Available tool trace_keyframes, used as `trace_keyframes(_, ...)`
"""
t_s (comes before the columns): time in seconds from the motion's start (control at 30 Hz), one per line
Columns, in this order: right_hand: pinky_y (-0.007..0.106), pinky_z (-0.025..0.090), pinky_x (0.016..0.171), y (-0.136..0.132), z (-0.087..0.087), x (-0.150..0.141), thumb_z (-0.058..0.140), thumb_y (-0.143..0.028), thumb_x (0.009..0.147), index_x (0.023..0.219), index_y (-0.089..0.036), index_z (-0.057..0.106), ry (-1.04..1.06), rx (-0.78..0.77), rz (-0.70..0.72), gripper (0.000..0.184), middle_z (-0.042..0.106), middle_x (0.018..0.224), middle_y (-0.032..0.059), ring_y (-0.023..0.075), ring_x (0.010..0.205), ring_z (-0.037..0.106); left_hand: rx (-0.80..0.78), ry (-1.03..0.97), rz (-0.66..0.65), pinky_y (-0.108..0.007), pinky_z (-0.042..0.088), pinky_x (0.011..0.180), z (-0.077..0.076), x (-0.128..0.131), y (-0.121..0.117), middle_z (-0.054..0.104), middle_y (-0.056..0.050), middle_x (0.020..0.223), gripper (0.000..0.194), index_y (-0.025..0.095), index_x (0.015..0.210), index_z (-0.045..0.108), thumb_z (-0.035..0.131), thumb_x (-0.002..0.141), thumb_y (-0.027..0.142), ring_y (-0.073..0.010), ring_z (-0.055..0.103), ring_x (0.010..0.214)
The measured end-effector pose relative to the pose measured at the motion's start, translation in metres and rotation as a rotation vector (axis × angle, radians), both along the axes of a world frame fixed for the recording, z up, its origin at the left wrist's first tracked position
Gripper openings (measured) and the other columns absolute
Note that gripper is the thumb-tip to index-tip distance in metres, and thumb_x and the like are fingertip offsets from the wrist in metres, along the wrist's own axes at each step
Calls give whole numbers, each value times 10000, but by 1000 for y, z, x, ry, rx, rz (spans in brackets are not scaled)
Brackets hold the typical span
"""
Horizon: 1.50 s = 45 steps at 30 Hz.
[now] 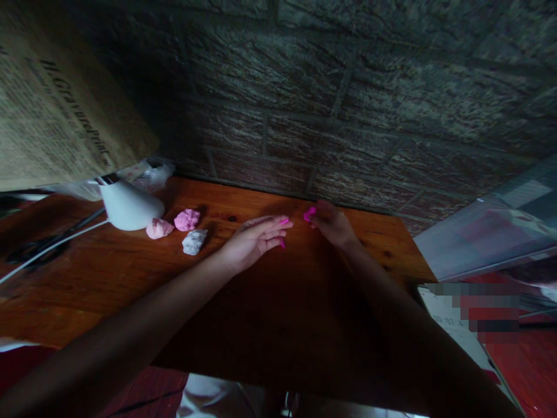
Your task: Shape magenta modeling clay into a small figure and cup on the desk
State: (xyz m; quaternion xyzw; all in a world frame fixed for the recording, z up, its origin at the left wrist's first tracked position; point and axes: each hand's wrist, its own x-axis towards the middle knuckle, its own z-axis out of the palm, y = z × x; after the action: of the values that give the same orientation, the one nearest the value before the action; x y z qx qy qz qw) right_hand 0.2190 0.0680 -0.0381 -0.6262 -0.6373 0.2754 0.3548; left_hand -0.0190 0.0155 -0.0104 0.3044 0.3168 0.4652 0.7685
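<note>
My left hand [252,242] is over the wooden table, fingers fairly straight and close together. Bright pink modelling clay [282,243] shows at its fingertips, in two small bits; the rest of that piece is hidden by the fingers. A short gap to the right, my right hand [334,225] has its fingers curled around another bright pink lump of clay [309,215], which sticks out toward the left hand. Left of the hands lie three crumpled-looking lumps: a pink lump [187,219], a paler pink lump [159,228] and a white lump [194,241].
A lamp with a white base [130,204] and a printed paper-like shade [65,110] stands at the left. Its white cable [56,247] crosses black scissors [39,251]. Clear plastic [152,174] lies behind. A stone-patterned wall [304,98] borders the wooden table [243,307].
</note>
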Motion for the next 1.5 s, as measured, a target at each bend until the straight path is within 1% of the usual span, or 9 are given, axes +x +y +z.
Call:
trace_keyframes(0.07,346,614,797,4,1,-4,716,-293,872,1311,-224,603,15,1,-8,458,775,1151,66,159,697,764,17,0,-10,-271,575,768,0,-1,-1,809,-94,983,138,143,950,792,806,814,158,-145,725,841)
trace_keyframes(0.23,385,600,838,-4,10,-12,730,-254,850,1141,-207,657,51,13,-30,304,790,1020,59,168,668,744,66,2,-5,-268,562,761,0,-2,-1,804,-77,977,212,164,970,793,840,765,144,-136,715,825)
trace_keyframes(0.43,341,603,727,-54,35,-16,827,-505,749,1196,-199,632,400,-17,174,577,786,1025,76,232,878,764,326,169,-10,-268,526,723,-3,0,-3,788,-69,918,236,159,925,807,876,750,301,-136,685,752)
trace_keyframes(0.53,363,573,910,-78,46,-19,838,-447,774,1229,-220,644,473,-38,245,545,790,1009,49,210,969,750,419,242,19,-257,505,698,-2,2,-7,782,-60,902,236,172,929,816,860,767,338,-132,668,739)
trace_keyframes(0.63,346,586,843,-89,51,-22,833,-400,794,1222,-224,651,543,-112,287,498,785,1041,54,197,929,746,452,259,31,-260,501,695,-1,4,-10,782,-53,902,241,186,941,821,860,763,345,-133,659,737)
trace_keyframes(0.77,315,596,730,-91,50,-25,848,-361,779,1229,-230,633,638,-165,308,515,780,1060,61,201,918,744,487,287,17,-258,491,683,-2,4,-11,792,-55,916,212,198,945,825,845,782,332,-130,644,728)
trace_keyframes(1.17,373,611,846,-89,45,-26,882,-323,735,1137,-211,652,747,-180,279,476,794,1050,68,205,928,763,544,392,17,-247,464,622,2,5,-16,793,-33,847,142,206,937,821,809,797,217,-115,603,645)
trace_keyframes(1.37,393,627,854,-88,43,-26,885,-381,733,1133,-215,660,742,-178,262,489,797,1023,66,214,913,770,643,438,62,-296,550,864,1,6,-17,804,-55,935,97,187,906,815,794,812,193,-163,721,851)
trace_keyframes(1.5,392,619,883,-89,44,-28,897,-376,715,1128,-221,671,755,-188,258,495,796,1044,65,210,928,767,646,439,78,-301,558,874,0,7,-18,804,-60,939,98,175,911,811,790,818,198,-167,730,857)
